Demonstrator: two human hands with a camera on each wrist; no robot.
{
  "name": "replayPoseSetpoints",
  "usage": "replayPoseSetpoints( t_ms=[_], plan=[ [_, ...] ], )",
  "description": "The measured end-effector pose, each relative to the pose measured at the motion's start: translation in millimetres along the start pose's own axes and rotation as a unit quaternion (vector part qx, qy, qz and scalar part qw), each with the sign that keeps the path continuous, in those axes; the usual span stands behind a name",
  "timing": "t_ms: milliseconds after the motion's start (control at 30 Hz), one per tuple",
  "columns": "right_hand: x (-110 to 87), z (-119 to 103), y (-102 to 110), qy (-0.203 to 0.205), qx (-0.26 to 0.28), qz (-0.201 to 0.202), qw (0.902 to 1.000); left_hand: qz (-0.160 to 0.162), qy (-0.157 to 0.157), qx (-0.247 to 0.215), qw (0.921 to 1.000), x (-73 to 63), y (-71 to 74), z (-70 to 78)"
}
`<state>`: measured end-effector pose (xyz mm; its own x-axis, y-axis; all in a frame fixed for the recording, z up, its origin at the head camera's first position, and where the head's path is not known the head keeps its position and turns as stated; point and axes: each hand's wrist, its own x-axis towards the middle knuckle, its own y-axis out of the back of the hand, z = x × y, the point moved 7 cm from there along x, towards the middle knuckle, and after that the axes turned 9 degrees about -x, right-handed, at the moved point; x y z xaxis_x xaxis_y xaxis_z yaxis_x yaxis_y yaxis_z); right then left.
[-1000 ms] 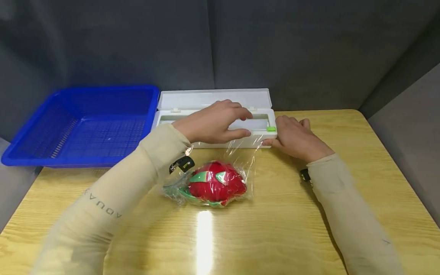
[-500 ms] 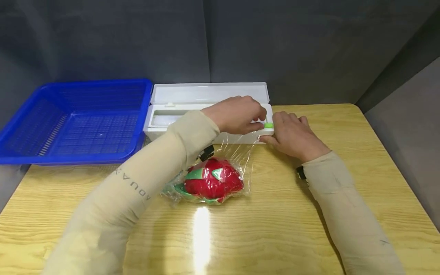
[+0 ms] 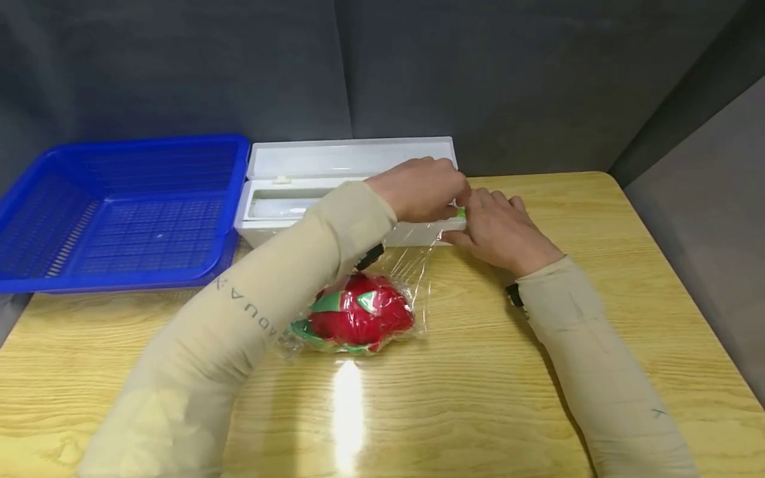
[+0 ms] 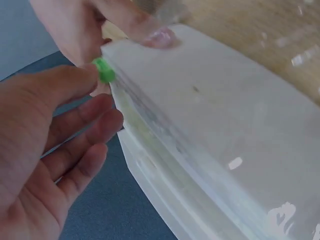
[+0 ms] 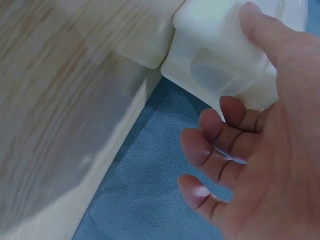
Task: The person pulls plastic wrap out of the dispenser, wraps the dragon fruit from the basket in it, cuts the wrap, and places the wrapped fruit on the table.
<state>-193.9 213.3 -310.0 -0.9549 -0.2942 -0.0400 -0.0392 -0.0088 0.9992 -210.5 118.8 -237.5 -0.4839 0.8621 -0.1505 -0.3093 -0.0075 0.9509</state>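
A white cling film dispenser (image 3: 335, 226) stands at the table's back with its lid (image 3: 352, 158) raised and a roll (image 3: 281, 208) inside. My left hand (image 3: 421, 189) pinches the green cutter slider (image 4: 104, 70) at the dispenser's right end; in the left wrist view the other fingers are loosely bent. My right hand (image 3: 502, 229) holds that same end, its thumb against the front face in the right wrist view. Clear cling film (image 3: 412, 255) stretches from the dispenser's front down to a red and green item (image 3: 361, 312), like a toy dragon fruit, wrapped in film and partly behind my left sleeve.
A blue plastic basket (image 3: 209, 269) sits left of the dispenser, close against it. A dark curtain (image 3: 508, 86) hangs behind the wooden table (image 3: 478, 392). My left forearm crosses over the dispenser's front.
My left hand has moved right along the dispenser and closed its thumb and finger on the green slider. My right hand stays at the dispenser's right end. The head view has shifted slightly.
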Motion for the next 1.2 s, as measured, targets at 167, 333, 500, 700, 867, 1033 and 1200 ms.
replayPoseSetpoints(
  t_ms=[167, 333, 500, 700, 867, 1033, 1200],
  plan=[
    [0.0, -1.9, -0.9, -0.004, 0.002, -0.008, 1.0000, -0.004, -0.003, 0.017, 0.9998, 2.2, 2.2, -5.1],
    [0.1, -4.6, -1.7, -0.001, 0.004, -0.011, 0.9999, -0.015, -0.036, -0.001, 0.9992, 3.2, -1.2, -3.8],
    [-1.5, -6.5, -3.5, 0.006, -0.005, -0.013, 0.9999, -0.011, -0.060, -0.010, 0.9981, 4.6, -5.4, -0.1],
    [-3.5, -5.7, -3.3, 0.006, -0.001, -0.006, 1.0000, -0.003, -0.065, -0.026, 0.9976, 5.6, -6.8, 0.7],
    [-2.4, -5.9, -3.6, 0.012, 0.006, -0.005, 0.9999, 0.009, -0.054, -0.016, 0.9984, 3.6, -7.5, 0.3],
    [-2.5, -5.2, -4.1, 0.005, 0.015, -0.012, 0.9998, 0.024, -0.050, -0.025, 0.9982, 1.5, -6.4, 1.1],
    [-1.9, -3.4, -4.8, -0.004, 0.010, -0.019, 0.9998, 0.030, -0.054, -0.037, 0.9974, 3.1, -6.0, 1.2]
  ],
)
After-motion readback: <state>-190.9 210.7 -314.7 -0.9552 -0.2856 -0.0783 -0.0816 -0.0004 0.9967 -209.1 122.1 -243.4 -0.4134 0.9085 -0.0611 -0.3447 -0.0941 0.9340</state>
